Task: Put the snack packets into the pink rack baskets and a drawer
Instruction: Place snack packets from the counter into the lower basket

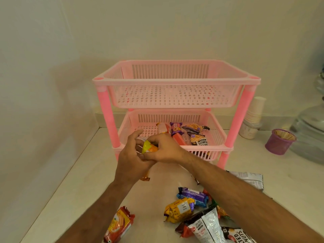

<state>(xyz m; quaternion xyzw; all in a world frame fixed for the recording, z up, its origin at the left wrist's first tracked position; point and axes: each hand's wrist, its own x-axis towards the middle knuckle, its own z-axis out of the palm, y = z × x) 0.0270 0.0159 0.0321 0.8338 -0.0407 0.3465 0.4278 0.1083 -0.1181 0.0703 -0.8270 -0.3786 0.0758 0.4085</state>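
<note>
Both hands on one yellow-orange snack packet (149,148)

Left hand (130,160) and right hand (165,149) grip it; top basket (175,81) bare, middle basket (217,135) holds peanut packets (199,140).

We have both hands joined before the rack, with packets ahead of them and behind them.

Our left hand (130,161) and right hand (164,149) meet around a small yellow-and-orange foil packet (148,147), just in front of the pink slatted plastic rack (176,81) on the pale countertop (84,181). Beyond our right hand, several packets lie in the rack's middle basket (217,137); the top basket (175,97) sits above it. Right of our hands, beside the rack, stand a stack of paper cups (254,109) and a purple mesh cup (278,142). Nearer us, below the left wrist, lies a red biscuit packet (119,225); under the right forearm lie a yellow packet (178,209) and peanut sachets (206,227).
</note>
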